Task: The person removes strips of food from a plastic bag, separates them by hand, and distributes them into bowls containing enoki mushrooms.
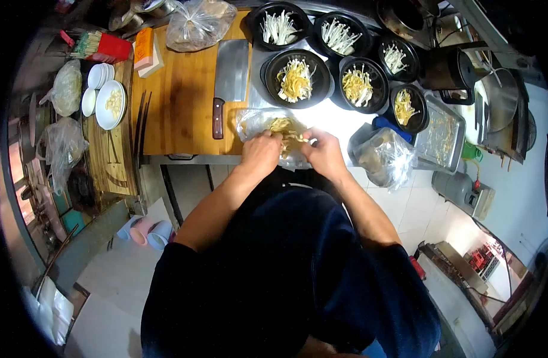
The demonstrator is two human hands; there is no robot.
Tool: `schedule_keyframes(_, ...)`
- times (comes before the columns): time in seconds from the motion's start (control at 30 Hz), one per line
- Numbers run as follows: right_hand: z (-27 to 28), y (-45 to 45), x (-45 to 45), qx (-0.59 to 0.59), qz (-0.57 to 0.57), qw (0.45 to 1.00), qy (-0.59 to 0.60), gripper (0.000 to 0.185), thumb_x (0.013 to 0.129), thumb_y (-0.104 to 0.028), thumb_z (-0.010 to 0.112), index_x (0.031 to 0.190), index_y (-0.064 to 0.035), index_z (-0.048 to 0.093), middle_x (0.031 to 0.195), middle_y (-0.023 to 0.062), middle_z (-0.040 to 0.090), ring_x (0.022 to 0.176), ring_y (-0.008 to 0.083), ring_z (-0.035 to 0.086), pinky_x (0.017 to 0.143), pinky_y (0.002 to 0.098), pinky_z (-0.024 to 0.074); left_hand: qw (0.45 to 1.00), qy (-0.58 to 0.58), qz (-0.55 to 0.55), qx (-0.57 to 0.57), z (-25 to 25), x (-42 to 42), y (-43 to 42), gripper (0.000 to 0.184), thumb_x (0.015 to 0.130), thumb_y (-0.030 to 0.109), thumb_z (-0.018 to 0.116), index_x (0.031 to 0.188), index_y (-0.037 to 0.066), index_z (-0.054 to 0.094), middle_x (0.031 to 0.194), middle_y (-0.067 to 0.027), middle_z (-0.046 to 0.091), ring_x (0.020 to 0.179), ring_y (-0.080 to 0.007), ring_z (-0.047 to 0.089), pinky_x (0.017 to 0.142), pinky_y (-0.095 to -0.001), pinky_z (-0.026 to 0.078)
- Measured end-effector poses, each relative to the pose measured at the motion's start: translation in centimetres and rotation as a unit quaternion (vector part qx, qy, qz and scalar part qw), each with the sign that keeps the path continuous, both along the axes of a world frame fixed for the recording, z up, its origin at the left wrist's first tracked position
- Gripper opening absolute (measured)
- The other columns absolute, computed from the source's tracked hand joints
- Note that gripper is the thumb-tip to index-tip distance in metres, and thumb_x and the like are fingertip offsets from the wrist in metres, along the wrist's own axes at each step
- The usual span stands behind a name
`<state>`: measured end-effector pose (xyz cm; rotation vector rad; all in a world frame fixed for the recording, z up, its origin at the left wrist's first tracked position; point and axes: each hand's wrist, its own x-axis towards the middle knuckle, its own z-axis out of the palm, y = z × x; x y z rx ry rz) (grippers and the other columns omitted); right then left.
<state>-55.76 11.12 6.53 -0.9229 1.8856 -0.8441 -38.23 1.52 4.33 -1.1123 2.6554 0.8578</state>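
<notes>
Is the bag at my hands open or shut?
Open: the bag is spread out, with yellow strips showing uncovered by your left hand and right hand.

pale yellow strips (280, 125), white mushrooms (339, 37), black bowls (272, 76), brown board (172, 104), navy shirt (351, 268)

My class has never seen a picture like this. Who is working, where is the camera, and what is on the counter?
No robot here: a person works bare-handed. The one picture comes from a camera worn on the head, looking forward and down. The left hand and right hand both handle pale yellow strips at a clear plastic bag. Beyond stand six black bowls holding white strands, three of them with yellow strips too. A cleaver lies on the wooden board at left.
</notes>
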Motion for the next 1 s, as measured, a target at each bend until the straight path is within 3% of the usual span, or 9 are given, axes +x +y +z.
schedule_keyframes(0.03, 0.4, 0.2, -0.1, 0.018, -0.017, 0.998, -0.052, 0.014, 0.084, -0.005, 0.074, 0.096, -0.002, 0.068, 0.075, 0.0096, 0.068, 0.063, 0.0143, 0.064, 0.058, 0.0326, 0.0511, 1.0, 0.002, 0.011, 0.001, -0.1, 0.1, 0.0, 0.017, 0.094, 0.013, 0.06, 0.105, 0.004, 0.07, 0.102, -0.0215, 0.071, 0.093, -0.0408, 0.073, 0.076, -0.0523, 0.058)
schedule_keyframes(0.13, 3.1, 0.2, -0.7, 0.012, -0.061, 0.99, -0.123, 0.012, 0.085, -0.002, 0.073, 0.096, -0.0026, 0.067, 0.076, 0.0025, 0.066, 0.063, 0.0058, 0.059, 0.055, 0.0264, 0.0471, 0.999, -0.003, 0.016, 0.029, -0.3, 0.7, 0.0, 0.024, 0.092, 0.015, 0.065, 0.115, 0.005, 0.068, 0.107, -0.0206, 0.071, 0.094, -0.0419, 0.072, 0.08, -0.0535, 0.057)
schedule_keyframes(0.3, 5.2, -0.2, -2.3, 0.01, -0.087, 0.955, -0.283, 0.012, 0.091, 0.001, 0.073, 0.099, -0.0051, 0.066, 0.078, 0.0015, 0.065, 0.054, 0.0075, 0.056, 0.049, 0.0226, 0.0424, 0.996, 0.002, 0.065, 0.056, 4.6, 1.2, -0.1, 0.046, 0.089, 0.015, 0.071, 0.134, 0.01, 0.063, 0.122, -0.0201, 0.067, 0.106, -0.0427, 0.069, 0.09, -0.0536, 0.055)
schedule_keyframes(0.4, 4.1, -0.1, -2.3, -0.006, -0.065, 0.944, -0.323, 0.014, 0.092, 0.002, 0.073, 0.102, -0.0039, 0.066, 0.082, 0.0025, 0.067, 0.057, 0.0084, 0.058, 0.05, 0.0233, 0.0453, 0.989, 0.131, 0.063, 0.029, 6.7, 1.5, -0.4, 0.058, 0.087, 0.016, 0.075, 0.142, 0.01, 0.058, 0.137, -0.0217, 0.06, 0.121, -0.0416, 0.063, 0.101, -0.0506, 0.053)
schedule_keyframes(0.47, 3.4, -0.2, -1.8, -0.013, -0.069, 0.928, -0.366, 0.013, 0.092, 0.002, 0.074, 0.103, -0.0033, 0.067, 0.085, 0.0032, 0.068, 0.058, 0.0089, 0.059, 0.051, 0.0236, 0.0466, 0.971, 0.178, 0.051, 0.151, 7.2, 0.8, -0.2, 0.064, 0.085, 0.022, 0.079, 0.143, 0.008, 0.057, 0.15, -0.0174, 0.052, 0.135, -0.0399, 0.052, 0.108, -0.0496, 0.048)
schedule_keyframes(0.63, 3.0, -0.5, -1.5, -0.004, -0.087, 0.898, -0.431, 0.012, 0.093, 0.001, 0.075, 0.103, -0.0024, 0.069, 0.085, 0.0037, 0.07, 0.059, 0.0095, 0.061, 0.054, 0.0234, 0.0486, 0.963, 0.188, 0.079, 0.175, 5.5, -1.0, 0.0, 0.057, 0.088, 0.015, 0.074, 0.14, 0.0, 0.056, 0.118, -0.0249, 0.072, 0.107, -0.0395, 0.072, 0.093, -0.0435, 0.057)
schedule_keyframes(0.73, 2.8, -0.3, -2.3, 0.034, -0.13, 0.915, -0.381, 0.008, 0.093, -0.003, 0.076, 0.099, -0.0029, 0.071, 0.082, 0.0032, 0.071, 0.059, 0.009, 0.061, 0.054, 0.0228, 0.0483, 0.944, 0.142, 0.137, 0.266, 4.5, -1.0, 0.2, 0.051, 0.09, 0.011, 0.07, 0.139, -0.001, 0.057, 0.116, -0.0235, 0.073, 0.102, -0.0293, 0.074, 0.089, -0.0391, 0.057)
schedule_keyframes(0.87, 3.0, 0.0, -3.3, 0.031, -0.164, 0.927, -0.336, 0.006, 0.094, -0.005, 0.076, 0.095, -0.0047, 0.07, 0.08, 0.0032, 0.072, 0.057, 0.0085, 0.059, 0.053, 0.0227, 0.0468, 0.917, 0.174, 0.197, 0.299, 1.5, 0.1, 0.6, 0.047, 0.091, 0.009, 0.066, 0.137, 0.003, 0.06, 0.116, -0.0205, 0.074, 0.103, -0.0316, 0.073, 0.092, -0.0402, 0.056)
schedule_keyframes(1.0, 4.4, 0.3, -4.3, 0.004, -0.168, 0.919, -0.356, 0.007, 0.093, -0.001, 0.074, 0.097, -0.0039, 0.07, 0.081, 0.0039, 0.071, 0.058, 0.0097, 0.06, 0.054, 0.0229, 0.0473, 0.811, 0.322, 0.236, 0.427, -0.5, 0.3, 0.1, 0.046, 0.092, -0.005, 0.059, 0.138, -0.001, 0.059, 0.119, -0.0075, 0.072, 0.108, -0.014, 0.066, 0.096, -0.03, 0.052)
